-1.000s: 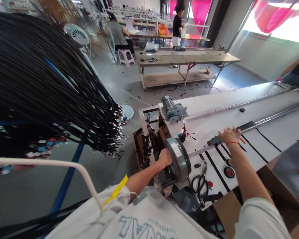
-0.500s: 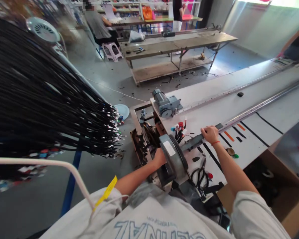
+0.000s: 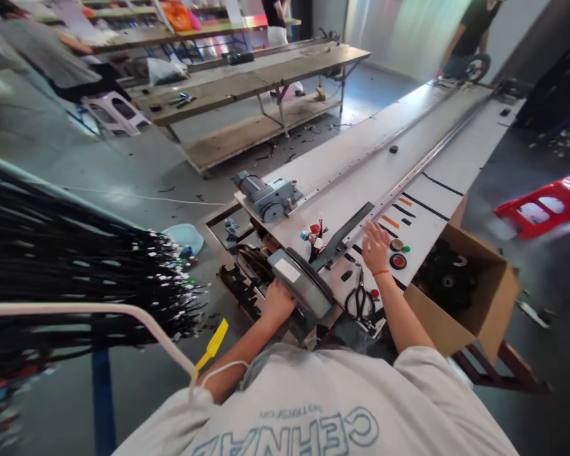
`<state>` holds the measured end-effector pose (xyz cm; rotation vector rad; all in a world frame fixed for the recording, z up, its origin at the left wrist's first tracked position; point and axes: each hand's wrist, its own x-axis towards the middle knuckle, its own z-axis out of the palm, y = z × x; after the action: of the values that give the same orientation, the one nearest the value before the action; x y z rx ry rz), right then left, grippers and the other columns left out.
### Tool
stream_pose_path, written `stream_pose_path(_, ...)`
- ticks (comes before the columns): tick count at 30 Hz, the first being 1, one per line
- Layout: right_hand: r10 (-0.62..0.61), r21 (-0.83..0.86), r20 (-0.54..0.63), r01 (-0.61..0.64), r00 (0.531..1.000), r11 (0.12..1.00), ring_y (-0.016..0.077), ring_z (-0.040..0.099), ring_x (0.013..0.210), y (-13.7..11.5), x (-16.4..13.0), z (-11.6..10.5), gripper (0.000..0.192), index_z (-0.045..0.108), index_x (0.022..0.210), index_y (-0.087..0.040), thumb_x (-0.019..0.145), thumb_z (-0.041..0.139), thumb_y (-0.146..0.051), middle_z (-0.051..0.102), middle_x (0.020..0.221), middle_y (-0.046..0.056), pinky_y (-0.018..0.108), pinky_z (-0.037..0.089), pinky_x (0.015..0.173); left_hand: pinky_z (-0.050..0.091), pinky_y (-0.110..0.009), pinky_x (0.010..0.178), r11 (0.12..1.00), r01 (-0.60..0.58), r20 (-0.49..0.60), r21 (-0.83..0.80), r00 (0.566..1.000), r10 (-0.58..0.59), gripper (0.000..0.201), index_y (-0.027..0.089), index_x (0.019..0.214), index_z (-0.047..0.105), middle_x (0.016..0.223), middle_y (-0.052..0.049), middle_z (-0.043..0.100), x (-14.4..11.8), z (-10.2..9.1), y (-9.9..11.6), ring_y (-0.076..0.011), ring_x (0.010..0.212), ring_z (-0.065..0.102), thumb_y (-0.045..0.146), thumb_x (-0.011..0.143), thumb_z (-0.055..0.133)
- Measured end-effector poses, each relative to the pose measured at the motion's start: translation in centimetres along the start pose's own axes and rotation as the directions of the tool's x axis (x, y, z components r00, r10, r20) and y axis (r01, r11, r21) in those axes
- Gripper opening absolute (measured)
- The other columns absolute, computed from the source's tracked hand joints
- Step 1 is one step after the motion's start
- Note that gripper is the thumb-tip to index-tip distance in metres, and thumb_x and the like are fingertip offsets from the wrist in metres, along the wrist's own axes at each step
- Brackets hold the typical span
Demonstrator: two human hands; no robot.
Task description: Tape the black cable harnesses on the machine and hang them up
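Two hands work at the near end of the long surface. The left hand grips the near edge of the grey drum housing, fingers wrapped over its rim at the near-left corner. The right hand lies flat, fingers spread, holding nothing, just beside the dark flat bar. The bar rests on the surface, long axis pointing from the housing toward the far right end. Scissors lie at the near edge; a cardboard box stands beside it.
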<state>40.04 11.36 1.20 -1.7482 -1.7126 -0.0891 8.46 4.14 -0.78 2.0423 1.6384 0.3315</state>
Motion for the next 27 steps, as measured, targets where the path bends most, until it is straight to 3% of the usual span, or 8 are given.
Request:
stream_pose_path(1, 0.138, -0.058, -0.049, -0.141, 0.989, 0.988, 0.0265, 0.036, 0.132, 2.1, -1.3, -0.6, 0.042, 0.063, 0.118, -0.018, 0.094, 0.030, -0.029, 0.055, 0.134, 0.012, 0.048, 0.019, 0.107, 0.041, -0.046, 0.104, 1.000, 0.026, -0.028, -0.006, 0.999, -0.026, 0.035, 0.011, 0.113, 0.060, 0.119, -0.018, 0.064, -1.2, -0.2, -0.7, -0.0320, 0.125, 0.050, 0.027, 0.084, 0.050)
stream_pose_path(3, 0.418, -0.158, -0.095, -0.428, 0.903, 0.890, 0.0299, 0.034, 0.133, 6.2, -3.3, -1.7, 0.044, 0.061, 0.122, -0.015, 0.093, 0.031, -0.030, 0.056, 0.132, 0.015, 0.053, 0.018, 0.106, 0.048, -0.042, 0.096, 0.991, 0.098, -0.025, -0.095, 0.995, -0.101, 0.040, 0.012, 0.113, 0.058, 0.111, -0.015, 0.066, -3.5, -0.5, -2.5, -0.0290, 0.114, 0.059, 0.039, 0.089, 0.042)
stream_pose_path(6, 0.635, -0.259, 0.034, -0.606, 0.772, 0.752, 0.0284, 0.044, 0.124, 10.0, -4.8, -2.6, 0.042, 0.059, 0.124, -0.016, 0.092, 0.035, -0.030, 0.062, 0.123, 0.013, 0.053, 0.018, 0.106, 0.053, -0.034, 0.072, 0.957, 0.187, 0.112, -0.222, 0.980, -0.165, 0.053, 0.017, 0.093, 0.062, 0.074, -0.006, 0.068, -6.3, -0.6, -5.3, -0.0236, 0.074, 0.066, 0.058, 0.089, 0.028)
stream_pose_path(8, 0.671, -0.271, 0.108, -0.628, 0.733, 0.730, 0.0253, 0.050, 0.117, 10.7, -5.1, -2.5, 0.042, 0.058, 0.126, -0.018, 0.091, 0.037, -0.027, 0.062, 0.123, 0.011, 0.051, 0.019, 0.106, 0.052, -0.032, 0.064, 0.941, 0.204, 0.133, -0.270, 0.976, -0.173, 0.058, 0.019, 0.086, 0.062, 0.063, -0.003, 0.064, -7.2, -0.6, -6.6, -0.0216, 0.062, 0.063, 0.065, 0.085, 0.027)
stream_pose_path(13, 0.726, -0.205, 0.089, -0.701, 0.681, 0.683, 0.0242, 0.051, 0.118, 10.0, -5.3, -1.7, 0.048, 0.051, 0.133, -0.019, 0.087, 0.038, -0.023, 0.059, 0.129, 0.010, 0.046, 0.025, 0.106, 0.049, -0.030, 0.059, 0.916, 0.228, 0.091, -0.330, 0.973, -0.210, 0.058, 0.018, 0.080, 0.062, 0.060, -0.002, 0.062, -8.5, 0.3, -8.1, -0.0204, 0.058, 0.061, 0.071, 0.077, 0.039)
stream_pose_path(18, 0.730, -0.172, 0.062, -0.713, 0.681, 0.680, 0.0227, 0.054, 0.114, 10.6, -5.5, -1.4, 0.045, 0.054, 0.129, -0.022, 0.087, 0.037, -0.022, 0.063, 0.123, 0.007, 0.044, 0.027, 0.105, 0.046, -0.030, 0.060, 0.907, 0.294, 0.053, -0.302, 0.955, -0.292, 0.051, 0.018, 0.079, 0.061, 0.060, -0.002, 0.061, -10.1, 1.2, -9.9, -0.0205, 0.060, 0.058, 0.065, 0.073, 0.044)
stream_pose_path(23, 0.763, -0.206, 0.054, -0.740, 0.645, 0.640, 0.0226, 0.056, 0.109, 10.4, -5.2, -1.3, 0.045, 0.055, 0.128, -0.024, 0.086, 0.038, -0.023, 0.066, 0.111, 0.007, 0.042, 0.035, 0.099, 0.039, -0.027, 0.058, 0.890, 0.265, 0.121, -0.371, 0.964, -0.236, 0.050, 0.016, 0.077, 0.061, 0.060, 0.000, 0.056, -11.1, -0.2, -10.4, -0.0163, 0.058, 0.051, 0.064, 0.074, 0.046)
stream_pose_path(27, 0.801, -0.272, 0.071, -0.761, 0.594, 0.589, 0.0256, 0.058, 0.106, 9.8, -3.9, -1.6, 0.046, 0.055, 0.129, -0.023, 0.086, 0.040, -0.027, 0.065, 0.115, 0.010, 0.048, 0.036, 0.098, 0.028, -0.024, 0.051, 0.798, 0.322, 0.201, -0.510, 0.946, -0.253, 0.063, 0.017, 0.060, 0.051, 0.050, 0.003, 0.041, -11.7, -1.7, -10.4, -0.0106, 0.050, 0.037, 0.079, 0.071, 0.042)
